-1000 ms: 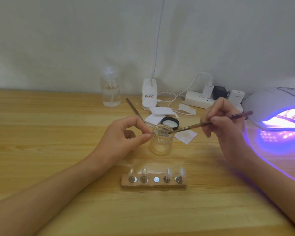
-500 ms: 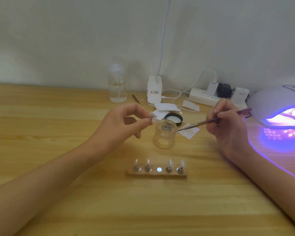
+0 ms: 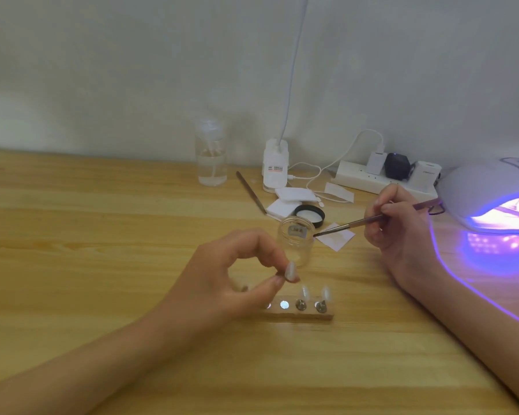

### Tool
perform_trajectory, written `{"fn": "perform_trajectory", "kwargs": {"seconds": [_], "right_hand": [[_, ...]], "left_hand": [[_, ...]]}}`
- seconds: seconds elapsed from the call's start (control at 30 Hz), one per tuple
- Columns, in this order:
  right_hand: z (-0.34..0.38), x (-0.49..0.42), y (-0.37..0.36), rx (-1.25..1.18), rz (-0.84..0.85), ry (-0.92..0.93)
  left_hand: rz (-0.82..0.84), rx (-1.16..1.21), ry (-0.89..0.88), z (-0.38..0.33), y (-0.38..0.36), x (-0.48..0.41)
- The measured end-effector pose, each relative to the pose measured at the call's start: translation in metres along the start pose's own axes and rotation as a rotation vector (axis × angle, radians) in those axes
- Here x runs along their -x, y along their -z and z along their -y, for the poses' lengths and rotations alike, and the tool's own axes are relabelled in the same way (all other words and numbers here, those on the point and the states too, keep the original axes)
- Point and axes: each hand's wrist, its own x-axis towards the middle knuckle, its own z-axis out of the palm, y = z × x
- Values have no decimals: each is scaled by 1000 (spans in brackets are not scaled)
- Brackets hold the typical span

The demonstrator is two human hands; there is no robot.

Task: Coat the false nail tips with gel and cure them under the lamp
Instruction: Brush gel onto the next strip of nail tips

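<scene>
Though part-hidden behind left hand [image 3: 222, 283], stand [image 3: 307, 316].

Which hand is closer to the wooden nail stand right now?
Left. The left hand hovers just over the left end of the wooden stand, pinching a nail tip. The right hand holds the brush farther back and to the right, near the lamp.
</scene>
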Motion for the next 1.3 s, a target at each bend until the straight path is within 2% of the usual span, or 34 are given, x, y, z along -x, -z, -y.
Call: {"fn": "perform_trajectory", "kwargs": {"seconds": [0.1,0.23,0.37,0.67,0.97,1.3], "right_hand": [[-1,-1,0,0,4,3],[-1,-1,1,-5,-7,-5],[-1,-1,1,-1,-23,-10],[-2,-2,2,-8,-46,-25],[-4,-4,3,-5,-43,-34],[-2,-2,2,30,-69,-57]], "left_hand": [[-14,-56,-36,-1,-2,2],[-44,-16,22,-1,-3,2],[22,-21,82,-2,-7,4],[74,-212,135,6,-13,2],[52,-182,223,4,-11,4],[40,-257,220,2,-10,7]]}}
